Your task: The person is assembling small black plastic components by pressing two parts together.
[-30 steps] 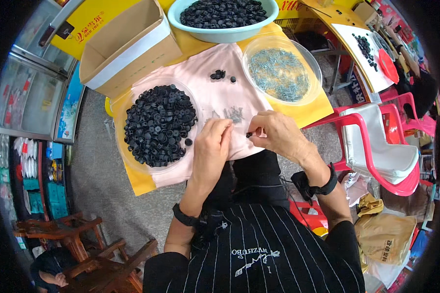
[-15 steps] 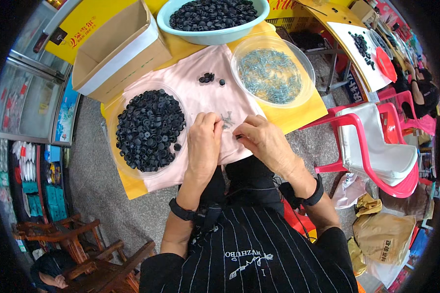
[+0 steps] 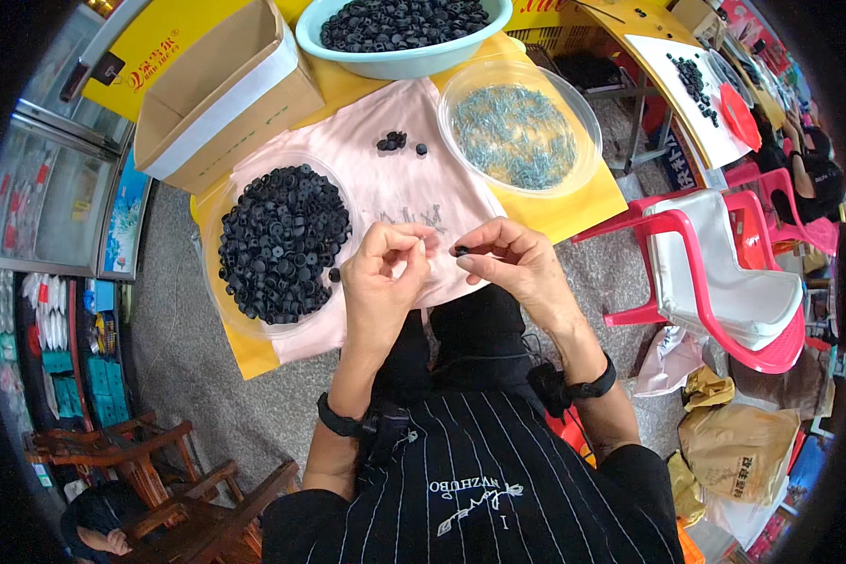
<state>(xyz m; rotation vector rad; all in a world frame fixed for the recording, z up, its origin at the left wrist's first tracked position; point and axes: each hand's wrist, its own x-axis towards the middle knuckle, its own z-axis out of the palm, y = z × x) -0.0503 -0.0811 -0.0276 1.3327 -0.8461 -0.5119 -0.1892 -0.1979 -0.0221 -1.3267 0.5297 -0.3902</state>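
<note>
Right hand has one small black cap pinched between thumb and fingertips, right over the near edge of the pink cloth. Left hand is over that same edge, just apart from the other one — fingers curled, thumb drawn in toward them, but honestly can't tell if anything's in there. Just past the fingertips, some loose metal pins lie scattered on the cloth (pins or screws, too small to say). Further up it there's a little clump of black pieces, with a stray one just to its right.

On the cloth's left side sits a round see-through tray with a big heap of black caps. At its right edge is another see-through tray, this one spread with silvery pins. Yellow counter pokes out around the cloth. Past its far left corner stands a cardboard box, and beyond the far edge — a pale teal basin piled with more black parts. Well off to the cloth's right: a pink chair with a white cushion.
</note>
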